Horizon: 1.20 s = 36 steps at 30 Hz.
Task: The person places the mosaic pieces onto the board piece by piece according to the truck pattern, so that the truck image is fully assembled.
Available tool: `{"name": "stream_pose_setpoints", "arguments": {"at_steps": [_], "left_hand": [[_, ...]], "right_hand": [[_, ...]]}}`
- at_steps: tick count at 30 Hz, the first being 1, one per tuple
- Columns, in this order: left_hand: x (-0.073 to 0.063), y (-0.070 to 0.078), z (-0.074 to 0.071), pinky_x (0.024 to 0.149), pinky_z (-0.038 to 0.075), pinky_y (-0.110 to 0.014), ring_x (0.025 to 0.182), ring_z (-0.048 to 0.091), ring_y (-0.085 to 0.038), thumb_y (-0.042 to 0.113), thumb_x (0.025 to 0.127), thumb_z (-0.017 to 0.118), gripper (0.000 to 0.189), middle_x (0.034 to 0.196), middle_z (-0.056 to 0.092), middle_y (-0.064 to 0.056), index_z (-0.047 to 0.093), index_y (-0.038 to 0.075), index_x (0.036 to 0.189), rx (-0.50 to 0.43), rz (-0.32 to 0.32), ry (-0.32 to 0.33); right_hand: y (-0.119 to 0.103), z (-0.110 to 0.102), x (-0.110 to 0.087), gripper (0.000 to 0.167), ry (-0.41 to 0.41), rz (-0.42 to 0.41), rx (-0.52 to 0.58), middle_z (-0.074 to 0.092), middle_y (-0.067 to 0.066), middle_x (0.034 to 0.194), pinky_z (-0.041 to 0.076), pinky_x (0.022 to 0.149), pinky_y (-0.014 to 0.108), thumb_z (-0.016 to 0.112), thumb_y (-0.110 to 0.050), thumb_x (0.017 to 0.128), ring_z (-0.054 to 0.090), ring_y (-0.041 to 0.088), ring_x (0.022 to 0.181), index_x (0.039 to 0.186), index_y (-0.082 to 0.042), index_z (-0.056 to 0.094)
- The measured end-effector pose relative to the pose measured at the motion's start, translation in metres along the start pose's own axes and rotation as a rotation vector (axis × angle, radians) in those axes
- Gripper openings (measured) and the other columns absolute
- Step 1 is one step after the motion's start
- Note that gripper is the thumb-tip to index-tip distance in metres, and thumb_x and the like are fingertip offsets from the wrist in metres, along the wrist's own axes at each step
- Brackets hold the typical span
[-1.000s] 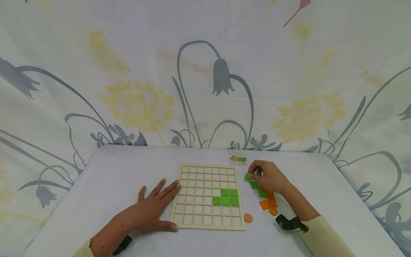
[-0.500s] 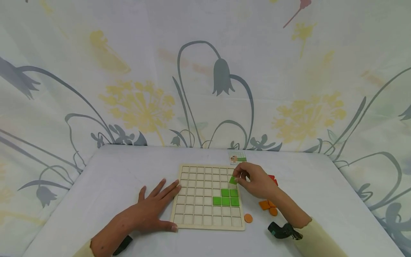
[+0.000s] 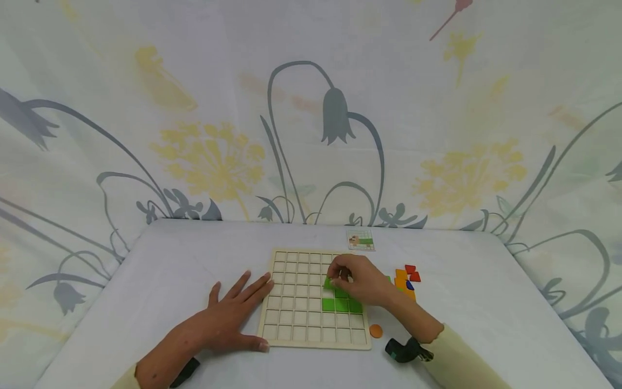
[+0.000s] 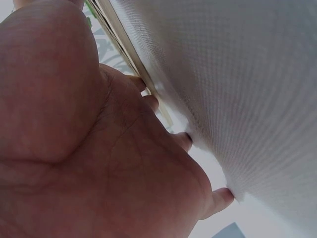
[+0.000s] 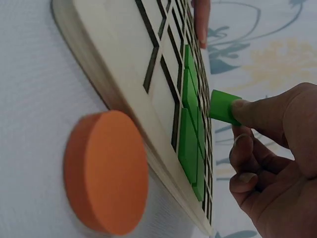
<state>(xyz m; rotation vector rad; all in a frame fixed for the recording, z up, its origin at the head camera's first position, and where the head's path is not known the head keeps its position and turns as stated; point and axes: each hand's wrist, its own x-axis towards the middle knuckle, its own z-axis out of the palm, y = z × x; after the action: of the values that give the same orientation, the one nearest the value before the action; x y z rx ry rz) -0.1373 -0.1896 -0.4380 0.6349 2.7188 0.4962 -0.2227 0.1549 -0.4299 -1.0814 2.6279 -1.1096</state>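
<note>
A pale wooden grid board [image 3: 296, 302] lies on the white cloth, with several green square tiles [image 3: 342, 305] set in its cells toward the right side. My right hand [image 3: 362, 278] is over the board's upper right part. Its thumb and fingers pinch another green tile [image 5: 223, 106], held above the grid in the right wrist view. My left hand [image 3: 228, 319] lies spread at the board's left edge, fingers straight, with fingertips at the rim. Close to the board's lower right corner is an orange disc [image 5: 106, 173].
To the right of the board lie loose red pieces [image 3: 413, 272], orange pieces [image 3: 400, 274] and a blue piece [image 3: 410, 284]. My right forearm covers part of that area. A small picture card [image 3: 360, 239] lies behind the board, before a flower-printed cloth backdrop [image 3: 311, 162].
From the loose pieces at the right, my right hand has picked up a green tile and carried it left over the board. The left hand has stayed in place.
</note>
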Motion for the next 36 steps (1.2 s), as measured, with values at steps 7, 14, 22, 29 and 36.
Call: {"name": "stream_pose_setpoints", "arguments": {"at_steps": [7,14,22,29,36], "left_hand": [[-0.001,0.0,-0.002,0.113,0.001,-0.086,0.165,-0.002,-0.034,0.082,0.08,0.071,0.119,0.179,0.007,0.011,0.018,0.028,0.172,-0.005,0.009,0.001],[0.0,0.0,-0.002,0.114,0.0,-0.084,0.165,-0.003,-0.032,0.083,0.08,0.07,0.119,0.179,0.005,0.014,0.017,0.029,0.172,0.002,0.007,0.0],[0.001,0.0,-0.001,0.114,0.001,-0.085,0.165,-0.002,-0.033,0.083,0.08,0.07,0.119,0.179,0.005,0.013,0.017,0.029,0.172,0.006,0.011,0.005],[-0.001,0.001,-0.002,0.112,0.001,-0.086,0.165,-0.001,-0.035,0.083,0.08,0.07,0.12,0.179,0.007,0.01,0.017,0.027,0.172,0.003,0.012,0.007],[-0.002,0.002,-0.002,0.112,0.002,-0.087,0.165,0.0,-0.036,0.083,0.079,0.071,0.121,0.179,0.009,0.01,0.018,0.027,0.172,0.004,0.0,-0.004]], "right_hand": [[0.001,0.007,0.0,0.009,-0.022,0.004,-0.006,0.066,-0.009,0.093,0.049,0.069,0.025,0.074,-0.006,0.099,0.055,0.008,0.077,0.101,-0.014,0.073],[0.003,0.008,-0.003,0.011,-0.027,0.0,-0.029,0.068,-0.008,0.098,0.05,0.069,0.024,0.074,-0.006,0.099,0.054,0.008,0.075,0.104,-0.015,0.076],[0.005,0.006,-0.005,0.013,-0.017,-0.04,-0.052,0.062,-0.005,0.094,0.046,0.066,0.024,0.074,-0.004,0.099,0.05,0.007,0.071,0.106,-0.013,0.082],[0.016,-0.01,-0.008,0.014,0.008,-0.046,-0.083,0.069,-0.002,0.097,0.05,0.071,0.027,0.073,-0.002,0.098,0.055,0.009,0.079,0.106,-0.012,0.079],[0.041,-0.042,-0.023,0.013,0.048,0.055,-0.138,0.068,-0.01,0.095,0.051,0.072,0.029,0.075,-0.003,0.098,0.058,0.008,0.082,0.104,-0.014,0.078]]}}
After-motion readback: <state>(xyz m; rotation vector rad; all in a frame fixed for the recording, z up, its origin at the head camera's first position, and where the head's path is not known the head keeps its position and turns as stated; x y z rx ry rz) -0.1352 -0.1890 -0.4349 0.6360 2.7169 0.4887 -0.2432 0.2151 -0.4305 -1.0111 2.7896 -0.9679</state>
